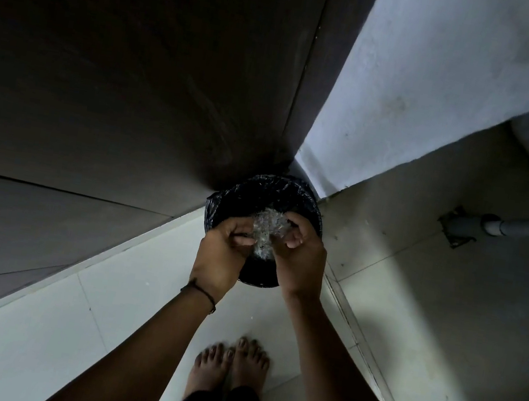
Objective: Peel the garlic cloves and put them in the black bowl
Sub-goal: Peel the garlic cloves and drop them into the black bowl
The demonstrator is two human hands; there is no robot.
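Over one black-lined bin, left hand and right hand each pinch one crumpled clear plastic, fingers curled.

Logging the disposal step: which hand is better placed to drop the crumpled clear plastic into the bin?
Probably right: the right hand curls over the top of the clear plastic, farther over the bin; the left hand pinches its side near the rim.

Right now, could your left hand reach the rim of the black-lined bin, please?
Probably yes: the left hand hangs right over the bin rim, nothing between, though it grips the crumpled clear plastic.
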